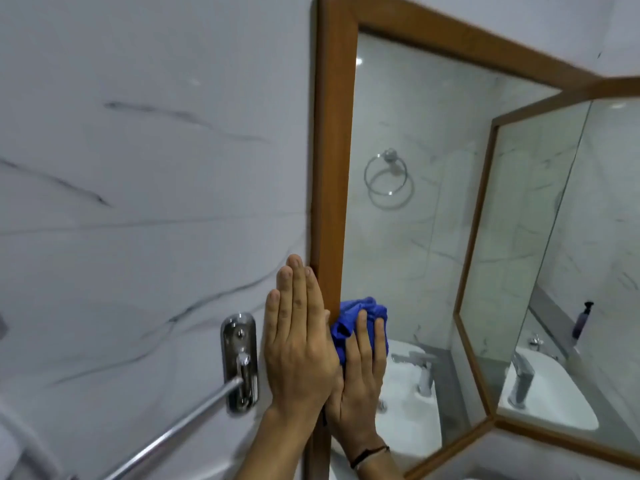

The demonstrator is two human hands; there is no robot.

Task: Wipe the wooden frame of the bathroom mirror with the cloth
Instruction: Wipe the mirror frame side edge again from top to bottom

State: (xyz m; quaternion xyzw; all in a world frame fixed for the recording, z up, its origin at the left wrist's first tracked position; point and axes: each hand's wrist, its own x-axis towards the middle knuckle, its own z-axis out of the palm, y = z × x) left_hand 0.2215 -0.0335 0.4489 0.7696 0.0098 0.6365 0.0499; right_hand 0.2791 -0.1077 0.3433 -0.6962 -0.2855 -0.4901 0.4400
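Observation:
The mirror's brown wooden frame point(334, 168) has its left upright running down the middle of the view. My left hand point(298, 344) lies flat against the white marble wall, fingers straight and touching the frame's outer edge, holding nothing. My right hand point(363, 379) is on the other side of the upright. It presses a bunched blue cloth point(349, 320) against the frame's inner edge and the glass. The cloth sticks out above and to the left of my fingers. A dark band circles my right wrist.
A chrome towel-bar bracket point(239, 362) and its bar point(166, 434) stick out from the wall just left of my left hand. A second framed mirror point(481, 237) meets the first at an angle on the right. The glass reflects a white basin, taps and a towel ring.

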